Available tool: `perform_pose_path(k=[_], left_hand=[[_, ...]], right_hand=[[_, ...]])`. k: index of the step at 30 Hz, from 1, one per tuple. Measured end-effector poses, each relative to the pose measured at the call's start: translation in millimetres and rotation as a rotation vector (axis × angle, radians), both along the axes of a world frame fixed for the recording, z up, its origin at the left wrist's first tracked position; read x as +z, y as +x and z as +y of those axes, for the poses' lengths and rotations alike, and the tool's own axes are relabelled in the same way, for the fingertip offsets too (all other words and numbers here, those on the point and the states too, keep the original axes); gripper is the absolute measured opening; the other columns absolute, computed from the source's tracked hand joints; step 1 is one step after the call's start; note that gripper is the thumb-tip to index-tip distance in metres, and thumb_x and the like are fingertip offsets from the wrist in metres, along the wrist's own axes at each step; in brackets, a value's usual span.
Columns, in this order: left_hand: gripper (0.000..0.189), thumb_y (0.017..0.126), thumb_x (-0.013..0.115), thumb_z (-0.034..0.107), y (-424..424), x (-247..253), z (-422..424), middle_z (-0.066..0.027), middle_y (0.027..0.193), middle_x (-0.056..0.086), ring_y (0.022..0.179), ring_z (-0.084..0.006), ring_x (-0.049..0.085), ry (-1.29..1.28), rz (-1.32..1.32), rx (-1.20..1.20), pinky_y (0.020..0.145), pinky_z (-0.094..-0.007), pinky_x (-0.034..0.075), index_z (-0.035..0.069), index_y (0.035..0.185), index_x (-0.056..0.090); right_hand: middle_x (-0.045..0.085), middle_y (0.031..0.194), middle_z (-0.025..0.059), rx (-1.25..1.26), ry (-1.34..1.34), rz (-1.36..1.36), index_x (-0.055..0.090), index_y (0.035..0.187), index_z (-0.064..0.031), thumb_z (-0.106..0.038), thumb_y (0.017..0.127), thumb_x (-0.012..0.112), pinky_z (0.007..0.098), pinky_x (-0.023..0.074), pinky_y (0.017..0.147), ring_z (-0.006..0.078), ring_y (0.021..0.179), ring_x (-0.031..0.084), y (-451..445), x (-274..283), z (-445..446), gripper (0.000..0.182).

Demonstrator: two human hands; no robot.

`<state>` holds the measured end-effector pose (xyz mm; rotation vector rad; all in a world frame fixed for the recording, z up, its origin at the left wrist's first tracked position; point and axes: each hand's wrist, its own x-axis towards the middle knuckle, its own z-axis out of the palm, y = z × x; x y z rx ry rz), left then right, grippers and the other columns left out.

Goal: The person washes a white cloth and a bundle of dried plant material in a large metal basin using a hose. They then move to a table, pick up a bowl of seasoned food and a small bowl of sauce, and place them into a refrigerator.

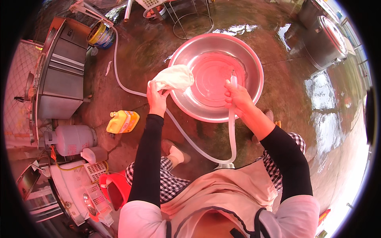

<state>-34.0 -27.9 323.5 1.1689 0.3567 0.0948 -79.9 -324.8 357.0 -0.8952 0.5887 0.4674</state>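
Note:
A wide metal basin (253,89) stands on the floor before me, with a shallow layer of water in its bottom. My left hand (157,99) pinches a bunched white cloth (175,78) above the basin's left rim. Gripped near its end by my right hand (239,98), a translucent hose (232,125) points over the basin, and water runs out of its mouth. The hose loops back below my right hand, passes under my left arm and runs up to the upper left. What the left fingers do behind the cloth is partly hidden.
A yellow jug (122,122) rests on the floor left of my arm. Further left are a gas cylinder (73,139), a steel cabinet (62,77) and a red bucket (126,178). Several bits of water shine on the floor. Lidded steel pots (324,44) stand at upper right.

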Motion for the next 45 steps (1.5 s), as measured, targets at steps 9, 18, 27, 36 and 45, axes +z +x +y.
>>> perform_pose_path(k=[9, 18, 27, 36, 45], left_hand=[[0.038, 0.093, 0.052, 0.032, -83.0, -198.9, 73.4, -0.0133, 0.115, 0.049, 0.117, -0.0317, 0.046, -0.097, 0.811, 0.238, 0.093, -0.0567, 0.042, 0.008, 0.122, 0.048], [0.049, 0.085, 0.058, 0.035, -95.2, -191.2, 60.6, -0.0129, 0.115, 0.047, 0.114, -0.0311, 0.046, -0.063, 0.779, 0.444, 0.089, -0.0542, 0.043, 0.009, 0.125, 0.047], [0.032, 0.097, 0.046, 0.03, -121.4, -63.7, -97.0, -0.0074, 0.1, 0.061, 0.087, -0.0157, 0.06, -0.009, 0.22, -0.419, 0.076, -0.0291, 0.05, 0.003, 0.112, 0.054], [0.02, 0.099, 0.043, 0.028, -110.9, -4.4, -183.9, 0.0008, 0.062, 0.043, 0.046, -0.0079, 0.043, 0.095, 0.009, -0.574, 0.042, -0.024, 0.037, 0.008, 0.1, 0.046], [0.017, 0.099, 0.043, 0.032, -68.8, -53.0, -180.9, 0.0045, 0.063, 0.037, 0.042, -0.003, 0.032, 0.037, 0.315, -0.733, 0.038, -0.0186, 0.03, 0.017, 0.108, 0.044]], right_hand=[[0.042, 0.069, -0.0013, -0.034, 0.033, 0.047, 0.048, 0.089, -0.0107, -0.029, 0.094, 0.057, 0.0231, 0.0312, 0.043, 0.0081, 0.051, 0.037, 1.8, -4.1, 1.0, 0.021], [0.04, 0.069, -0.0011, -0.027, 0.012, 0.002, 0.047, 0.099, -0.0071, -0.03, 0.094, 0.056, 0.0218, 0.0295, 0.042, 0.0077, 0.051, 0.036, 4.5, -8.6, 2.4, 0.026], [0.038, 0.067, -0.003, -0.099, 0.168, 0.002, 0.045, 0.089, -0.0126, -0.026, 0.095, 0.052, 0.0213, 0.0307, 0.043, 0.0079, 0.05, 0.035, 19.8, -19.1, 0.6, 0.016], [0.052, 0.098, 0.0094, 0.081, -0.178, -0.271, 0.048, 0.119, -0.0034, -0.031, 0.092, 0.06, 0.0366, 0.0529, 0.069, 0.0201, 0.088, 0.054, 38.5, 0.2, -63.6, 0.041], [0.055, 0.116, 0.0067, -0.167, -0.732, -0.116, 0.052, 0.123, -0.0065, -0.029, 0.089, 0.062, 0.039, 0.0478, 0.086, 0.0166, 0.105, 0.054, -97.2, -48.1, -307.5, 0.043]])
